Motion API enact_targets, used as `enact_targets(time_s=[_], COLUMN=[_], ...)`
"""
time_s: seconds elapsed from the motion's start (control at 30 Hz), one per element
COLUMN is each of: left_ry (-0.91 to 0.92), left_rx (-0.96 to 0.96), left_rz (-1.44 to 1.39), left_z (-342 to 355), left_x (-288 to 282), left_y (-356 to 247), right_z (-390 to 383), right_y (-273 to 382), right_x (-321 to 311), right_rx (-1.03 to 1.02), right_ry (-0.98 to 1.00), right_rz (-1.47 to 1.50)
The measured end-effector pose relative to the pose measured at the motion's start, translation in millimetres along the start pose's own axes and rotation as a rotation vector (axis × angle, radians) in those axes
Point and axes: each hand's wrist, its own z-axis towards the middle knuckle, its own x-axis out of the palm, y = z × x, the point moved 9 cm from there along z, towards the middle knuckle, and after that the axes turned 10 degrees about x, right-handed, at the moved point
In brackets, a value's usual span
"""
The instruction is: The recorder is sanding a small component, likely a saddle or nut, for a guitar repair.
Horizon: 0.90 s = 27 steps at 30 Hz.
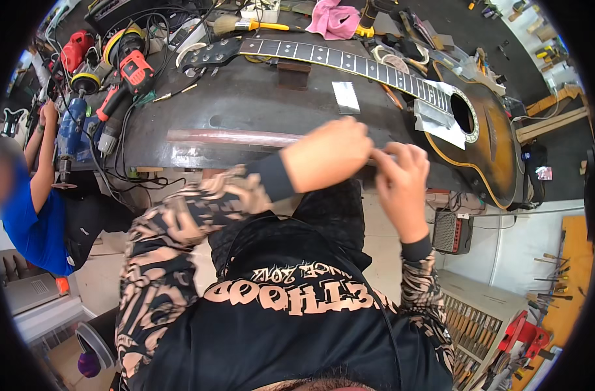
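Observation:
My left hand point(328, 155) and my right hand point(400, 177) meet close together over the front edge of a dark workbench point(245, 104). Both are closed on a small dark thing between them, which the fingers hide. A long reddish-brown strip point(232, 137) lies along the bench front and runs in under my left hand. Beyond my hands an acoustic guitar lies on the bench, its sunburst body point(493, 140) at right and its black neck point(340, 60) with white dots stretching left. White paper point(441, 117) covers part of the top beside the soundhole.
A red drill point(129, 78), a blue power tool point(69, 133) and tangled cables sit at the bench's left end. A person in a blue shirt point(30, 221) is at left. A pink cloth point(333, 19), a brush point(245, 26) and a small black amplifier point(452, 231) are nearby.

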Motion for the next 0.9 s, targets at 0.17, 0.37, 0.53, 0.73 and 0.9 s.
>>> enact_targets(time_s=[0.17, 0.37, 0.53, 0.73, 0.9], left_ry=[-0.051, 0.003, 0.124, -0.003, -0.035], left_rx=[-0.043, -0.054, -0.200, -0.077, 0.005], left_rz=[0.077, 0.006, -0.033, -0.123, 0.035], left_z=[43, -91, -198, -134, -7], left_x=[23, -56, -116, -70, 0], left_y=[-12, 45, 84, 62, 6], right_z=[-1, 28, 52, 30, 0], right_y=[-28, 93, 198, 131, 15], right_x=[-13, 32, 78, 48, 6], right_rx=[0.045, -0.102, -0.254, -0.140, 0.043], right_ry=[-0.042, -0.020, -0.093, -0.104, -0.090], right_rz=[-0.028, 0.048, 0.200, 0.093, -0.112])
